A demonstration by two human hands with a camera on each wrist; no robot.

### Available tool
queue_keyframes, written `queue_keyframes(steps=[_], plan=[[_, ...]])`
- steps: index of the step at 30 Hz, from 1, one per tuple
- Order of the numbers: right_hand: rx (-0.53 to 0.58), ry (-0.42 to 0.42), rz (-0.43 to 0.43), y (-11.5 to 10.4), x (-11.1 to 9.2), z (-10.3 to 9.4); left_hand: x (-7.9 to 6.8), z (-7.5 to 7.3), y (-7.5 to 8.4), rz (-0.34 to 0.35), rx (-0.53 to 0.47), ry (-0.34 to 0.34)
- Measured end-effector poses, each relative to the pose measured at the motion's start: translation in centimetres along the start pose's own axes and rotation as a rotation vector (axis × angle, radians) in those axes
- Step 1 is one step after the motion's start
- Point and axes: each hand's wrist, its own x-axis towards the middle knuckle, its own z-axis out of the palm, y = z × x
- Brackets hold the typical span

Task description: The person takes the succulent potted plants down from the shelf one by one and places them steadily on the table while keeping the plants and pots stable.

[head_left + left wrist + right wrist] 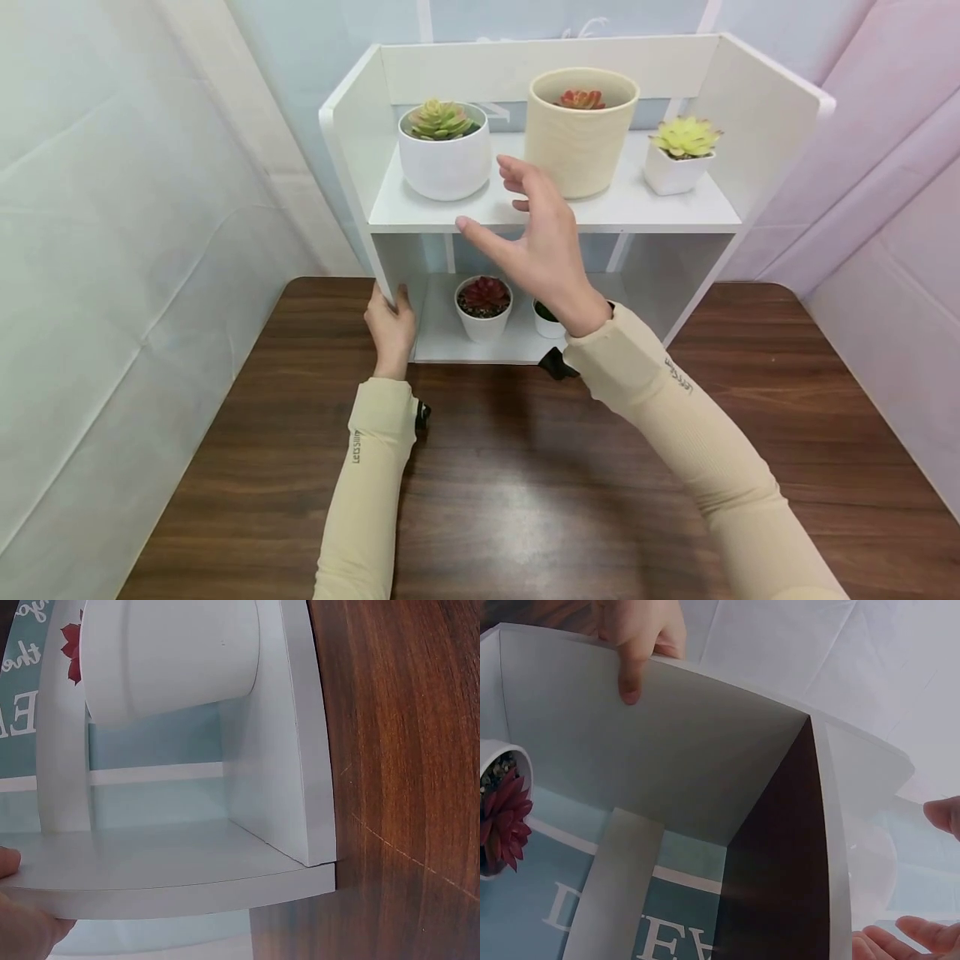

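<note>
My left hand (392, 327) grips the left side panel of a white two-tier shelf (555, 218), thumb inside and fingers outside. My right hand (546, 242) is held in front of the upper tier with thumb and fingers spread, nothing between them. Just beyond it stand a round white pot (444, 167) with a green succulent and a tall cream pot (577, 154) with a red succulent. Farther right is a small square white pot (670, 173) with a yellow-green succulent. Below, a white pot (483, 323) holds a dark red succulent; my right wrist partly hides another small pot (547, 325).
The shelf stands at the back of a dark brown wooden table (480, 500). White cloth (112, 250) hangs at the left, and pinkish-white cloth (885, 150) at the right. Behind the shelf is a pale blue backdrop (322, 50) with white lettering.
</note>
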Motion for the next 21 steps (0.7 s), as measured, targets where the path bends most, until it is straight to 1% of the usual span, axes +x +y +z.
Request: queue_keyframes(steps=[4,12,16,21], plan=[[0.004,-0.001,0.013,0.1,0.7,0.4,0.0,0.0,-0.2,0.001,0.004,0.005],[-0.033,-0.003,0.044,0.2,1.9,0.5,0.1,0.2,-0.3,0.012,0.005,0.017],[-0.022,-0.013,0.078,0.1,2.4,0.5,0.1,0.3,-0.4,0.014,0.001,0.015],[-0.012,-0.049,0.133,-0.1,3.1,0.4,0.0,0.2,-0.3,0.018,-0.023,0.015]])
